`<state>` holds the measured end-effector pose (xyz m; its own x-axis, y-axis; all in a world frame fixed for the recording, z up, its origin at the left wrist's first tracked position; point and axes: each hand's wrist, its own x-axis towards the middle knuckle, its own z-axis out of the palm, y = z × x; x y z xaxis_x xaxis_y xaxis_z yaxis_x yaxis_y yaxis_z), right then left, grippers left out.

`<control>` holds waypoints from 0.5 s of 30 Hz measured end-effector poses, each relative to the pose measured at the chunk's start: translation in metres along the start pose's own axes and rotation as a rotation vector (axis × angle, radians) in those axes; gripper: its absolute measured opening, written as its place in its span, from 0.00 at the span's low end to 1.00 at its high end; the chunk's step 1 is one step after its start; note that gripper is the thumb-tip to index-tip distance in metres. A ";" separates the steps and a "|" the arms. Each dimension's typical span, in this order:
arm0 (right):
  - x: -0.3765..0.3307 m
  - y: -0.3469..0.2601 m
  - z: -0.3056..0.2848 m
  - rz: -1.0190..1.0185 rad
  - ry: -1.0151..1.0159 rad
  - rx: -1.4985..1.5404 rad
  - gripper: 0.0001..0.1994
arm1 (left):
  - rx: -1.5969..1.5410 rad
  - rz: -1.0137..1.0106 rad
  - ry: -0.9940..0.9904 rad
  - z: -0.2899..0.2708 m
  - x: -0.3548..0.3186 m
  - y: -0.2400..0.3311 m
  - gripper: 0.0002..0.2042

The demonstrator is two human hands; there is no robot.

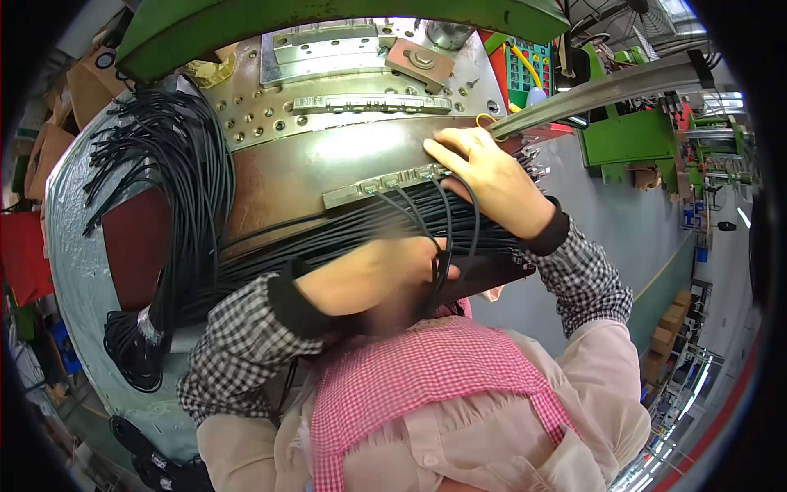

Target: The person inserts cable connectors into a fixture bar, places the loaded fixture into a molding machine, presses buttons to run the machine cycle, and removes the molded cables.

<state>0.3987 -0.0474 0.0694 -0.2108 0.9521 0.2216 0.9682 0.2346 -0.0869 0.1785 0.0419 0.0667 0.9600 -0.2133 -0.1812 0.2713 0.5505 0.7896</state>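
Observation:
A narrow metal mould bar (pixel 348 195) with shaped slots lies near the edge of the brown plate (pixel 270 180). Several black cables (pixel 449 217) run out of its slots and curve down toward me. My right hand (pixel 496 184) is at the bar's right end, fingers bent around a cable end there; the fingertips are partly hidden. Lower and to the left, my left hand (pixel 369 271) is closed around the hanging cables, its fingers partly smeared by motion. Beneath both hands stretches a thick bundle of black cables (pixel 279 254).
A second slotted metal bar (pixel 373 103) sits on the perforated machine bed (pixel 246 102) beyond. A green machine beam (pixel 344 29) crosses above it. More black cables (pixel 201 139) drape at the left. A control panel with buttons (pixel 529 70) and a metal rail (pixel 607 92) stand at right.

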 end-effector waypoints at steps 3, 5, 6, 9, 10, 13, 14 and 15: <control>0.008 0.010 0.001 -0.026 -0.151 0.074 0.19 | -0.767 -0.104 -0.064 0.010 0.015 -0.011 0.25; 0.013 0.013 0.006 -0.038 -0.124 0.045 0.17 | -0.792 -0.077 -0.051 0.010 0.012 -0.019 0.26; 0.016 0.015 0.009 -0.025 -0.115 0.081 0.17 | -0.816 -0.048 -0.035 0.009 0.010 -0.020 0.27; 0.034 0.023 0.005 -0.027 0.028 0.320 0.18 | -0.814 0.009 0.069 0.003 0.004 -0.002 0.20; 0.043 0.027 0.005 -0.041 0.083 0.321 0.19 | -0.777 0.025 0.113 -0.002 0.001 0.009 0.19; 0.079 0.053 0.012 -0.169 0.308 0.263 0.21 | -0.891 0.133 -0.063 -0.057 0.007 0.031 0.16; 0.092 0.058 0.021 -0.147 0.413 0.159 0.21 | -0.817 0.241 -0.189 -0.083 0.011 0.040 0.15; 0.097 0.098 0.042 -0.062 0.478 -0.079 0.21 | -0.740 0.256 -0.117 -0.096 0.020 0.060 0.14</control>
<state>0.4677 0.0761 0.0412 -0.2011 0.7357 0.6467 0.9669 0.2550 0.0106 0.2206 0.1480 0.0548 0.9965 -0.0683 0.0489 0.0575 0.9790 0.1958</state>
